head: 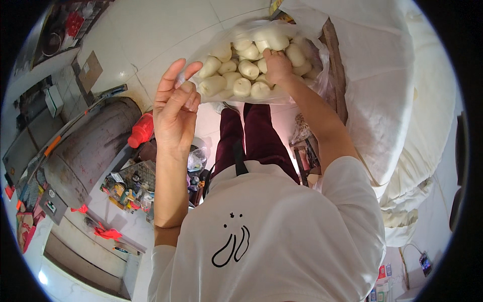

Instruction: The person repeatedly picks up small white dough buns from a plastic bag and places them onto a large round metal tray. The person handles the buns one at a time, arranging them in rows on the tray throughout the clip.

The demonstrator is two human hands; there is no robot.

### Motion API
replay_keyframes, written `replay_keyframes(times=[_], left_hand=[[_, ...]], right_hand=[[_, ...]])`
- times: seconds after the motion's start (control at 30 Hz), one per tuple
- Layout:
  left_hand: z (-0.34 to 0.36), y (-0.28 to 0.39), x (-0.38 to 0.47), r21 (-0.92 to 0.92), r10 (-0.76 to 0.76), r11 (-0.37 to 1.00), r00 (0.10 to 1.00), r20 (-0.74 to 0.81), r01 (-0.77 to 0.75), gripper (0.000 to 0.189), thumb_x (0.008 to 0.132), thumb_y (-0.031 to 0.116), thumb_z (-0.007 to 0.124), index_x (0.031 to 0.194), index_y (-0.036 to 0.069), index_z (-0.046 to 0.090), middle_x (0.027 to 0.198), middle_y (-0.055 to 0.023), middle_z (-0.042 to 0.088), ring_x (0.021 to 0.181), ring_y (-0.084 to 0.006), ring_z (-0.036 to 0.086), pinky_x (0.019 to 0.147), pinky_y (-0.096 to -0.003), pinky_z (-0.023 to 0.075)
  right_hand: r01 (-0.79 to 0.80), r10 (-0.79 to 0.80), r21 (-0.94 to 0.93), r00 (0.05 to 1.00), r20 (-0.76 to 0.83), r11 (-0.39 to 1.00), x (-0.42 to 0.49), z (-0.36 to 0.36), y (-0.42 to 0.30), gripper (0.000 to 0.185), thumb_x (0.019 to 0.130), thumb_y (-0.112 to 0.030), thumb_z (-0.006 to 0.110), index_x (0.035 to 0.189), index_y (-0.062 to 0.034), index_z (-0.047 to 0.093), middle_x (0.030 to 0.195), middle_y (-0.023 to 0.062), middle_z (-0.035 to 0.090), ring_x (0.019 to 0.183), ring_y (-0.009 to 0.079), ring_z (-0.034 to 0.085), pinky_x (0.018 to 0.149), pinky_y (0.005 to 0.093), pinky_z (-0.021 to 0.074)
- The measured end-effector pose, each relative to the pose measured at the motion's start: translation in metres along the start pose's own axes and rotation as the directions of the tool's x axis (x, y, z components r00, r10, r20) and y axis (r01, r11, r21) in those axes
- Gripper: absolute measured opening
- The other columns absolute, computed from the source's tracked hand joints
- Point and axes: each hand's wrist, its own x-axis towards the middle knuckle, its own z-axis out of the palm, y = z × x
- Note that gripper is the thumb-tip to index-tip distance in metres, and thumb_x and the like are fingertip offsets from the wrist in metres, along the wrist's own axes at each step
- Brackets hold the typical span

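A clear plastic bag [320,81] full of pale steamed buns [248,70] is spread out in front of my legs. My left hand [175,90] is raised at the bag's left side, thumb and fingers pinching the edge of the plastic, with two fingertips standing apart. Over on the right, my right hand [278,68] reaches down into the bag among the buns. Its fingertips touch the buns near the upper middle. Buns and plastic hide part of those fingers, so a firm grip cannot be made out.
A wooden edge [335,68] and white cloth [377,94] flank the bag on the right. To my left are a red plastic bottle [141,130], a worn brown cylinder [90,147] and a basket of small items [132,185]. Pale floor tiles [151,30] lie beyond.
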Motion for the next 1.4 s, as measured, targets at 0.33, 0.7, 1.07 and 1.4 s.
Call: replay_keyframes(times=[0.33,0.7,1.07,1.4], left_hand=[[0.002,-0.003,0.001,0.004,0.002,1.000,1.000,0.000,-0.002,0.044,0.087,-0.002,0.058,0.129,0.003,0.053,0.126,-0.0188,0.055,0.063,-0.0040,0.037,0.060,-0.0181,0.0348],[0.007,-0.016,-0.003,0.033,-0.022,0.999,0.999,0.047,0.020,0.044,0.085,-0.002,0.059,0.129,0.002,0.052,0.127,-0.0194,0.055,0.062,-0.0046,0.038,0.058,-0.0183,0.0347],[0.011,-0.014,-0.003,0.066,-0.016,0.998,1.000,0.004,0.015,0.043,0.084,-0.005,0.057,0.126,0.002,0.054,0.125,-0.0192,0.056,0.061,-0.0045,0.038,0.057,-0.0181,0.0341],[0.006,-0.015,-0.005,0.078,0.013,0.997,1.000,0.002,-0.013,0.042,0.085,-0.004,0.057,0.126,0.003,0.055,0.124,-0.0192,0.057,0.060,-0.0040,0.036,0.056,-0.0171,0.0333]], right_hand=[[0.107,-0.152,0.402,0.985,0.082,0.909,0.016,0.041,-0.009,0.030,0.080,-0.016,0.061,0.104,0.0007,0.064,0.108,0.0206,0.064,0.099,0.0336,0.062,0.090,0.0395,0.0487],[0.041,-0.099,0.742,0.994,0.035,0.669,0.046,0.093,0.000,0.021,0.075,-0.007,0.064,0.094,0.0026,0.063,0.096,0.0172,0.064,0.095,0.0268,0.064,0.089,0.0350,0.0508],[0.298,-0.275,0.358,0.954,-0.116,0.885,0.052,0.112,-0.023,0.048,0.082,-0.010,0.056,0.128,-0.0010,0.049,0.111,0.0160,0.065,0.104,0.0348,0.061,0.088,0.0398,0.0498],[0.310,-0.046,-0.494,0.879,0.475,0.812,0.097,0.110,-0.065,0.060,0.081,-0.015,0.058,0.138,-0.0065,0.041,0.097,0.0101,0.068,0.073,0.0287,0.068,0.043,0.0477,0.0499]])
